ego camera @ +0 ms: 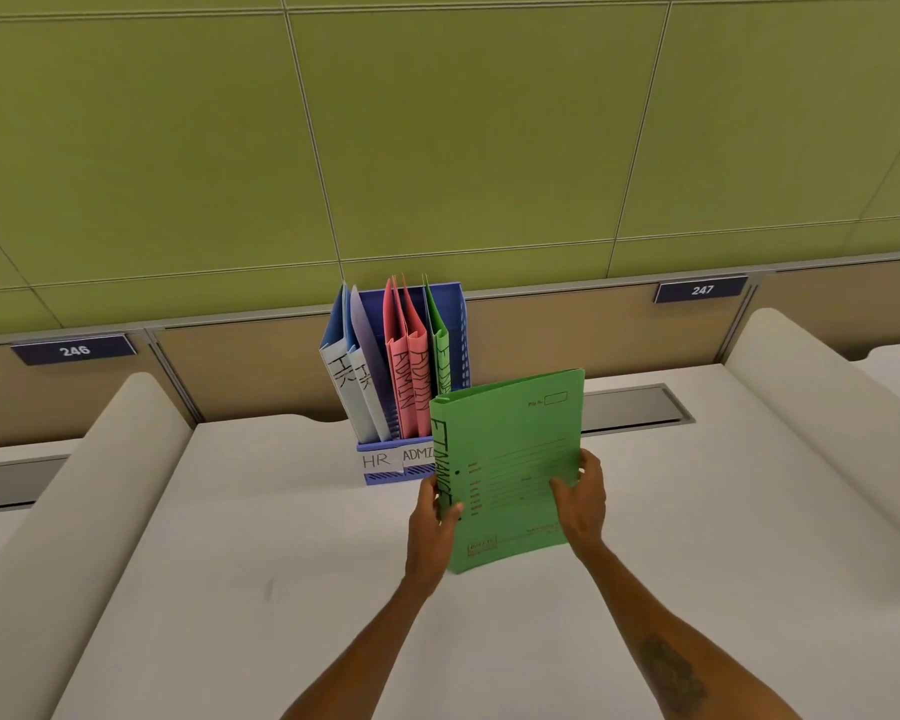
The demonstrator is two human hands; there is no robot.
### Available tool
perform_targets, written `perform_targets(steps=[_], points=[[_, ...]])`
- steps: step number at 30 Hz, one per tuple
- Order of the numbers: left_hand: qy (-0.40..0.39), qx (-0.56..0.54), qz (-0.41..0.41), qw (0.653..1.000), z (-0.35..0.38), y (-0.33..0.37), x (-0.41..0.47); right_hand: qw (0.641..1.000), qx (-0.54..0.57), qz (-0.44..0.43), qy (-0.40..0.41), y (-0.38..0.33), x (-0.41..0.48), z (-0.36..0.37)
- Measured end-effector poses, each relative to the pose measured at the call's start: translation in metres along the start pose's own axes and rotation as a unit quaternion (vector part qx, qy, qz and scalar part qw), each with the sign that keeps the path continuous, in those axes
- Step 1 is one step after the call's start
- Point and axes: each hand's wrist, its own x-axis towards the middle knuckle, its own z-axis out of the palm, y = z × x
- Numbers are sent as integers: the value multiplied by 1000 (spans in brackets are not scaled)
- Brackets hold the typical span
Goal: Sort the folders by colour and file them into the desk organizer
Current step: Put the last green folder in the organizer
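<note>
Two hands held it: left hand on the spine, right hand opposite, fingers clamped on the green folder, long axis upright, just before the organizer, facing its right slot

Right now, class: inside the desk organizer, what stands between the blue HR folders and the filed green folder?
Two pink ADMIN folders stand side by side between them; the head view shows this.

A pale desk fills the lower frame. A blue organizer stands on it, centre, near the back.
</note>
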Motion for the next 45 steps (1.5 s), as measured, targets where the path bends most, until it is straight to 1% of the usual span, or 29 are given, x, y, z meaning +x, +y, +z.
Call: perform_targets(steps=[4,8,12,19,23,28,32,33,34,35,36,37,39,40,42,43,44,45], points=[[-40,-4,-8,999,-9,-5,0,1000,11,-6,-15,-5,3,5],[-87,-3,-41,995,-9,-12,2,999,29,-7,-29,-9,4,11],[-77,-14,-65,995,-3,-14,2,998,48,0,-34,-11,5,14],[-70,-17,-62,995,5,-14,4,997,76,3,-33,-18,10,14],[-71,-26,-55,996,10,-10,4,995,78,-3,-64,-25,13,15],[-54,-15,-15,998,27,4,7,991,53,-51,-110,-41,1,29],[-7,-22,76,997,39,10,4,978,52,-100,-176,-43,-20,39],[10,-24,80,996,41,11,4,972,49,-112,-199,-42,-24,40],[30,-5,93,995,41,11,4,966,42,-124,-221,-41,-27,42],[53,43,117,991,42,10,4,962,35,-133,-236,-40,-30,44],[72,79,150,983,44,7,3,961,29,-137,-239,-41,-32,47],[82,79,165,980,47,4,2,965,21,-133,-226,-41,-33,49],[55,30,158,985,44,1,-2,979,-6,-112,-172,-42,-33,53],[37,26,155,987,44,-2,-3,984,-22,-100,-145,-42,-33,54],[4,78,166,983,44,-5,-6,989,-51,-82,-112,-37,-34,54],[-44,108,179,977,45,-9,-7,990,-61,-75,-101,-33,-34,53],[-90,120,166,975,44,-11,-8,991,-70,-68,-93,-29,-36,53],[-123,96,131,979,44,-12,-8,991,-75,-62,-87,-24,-37,52]])
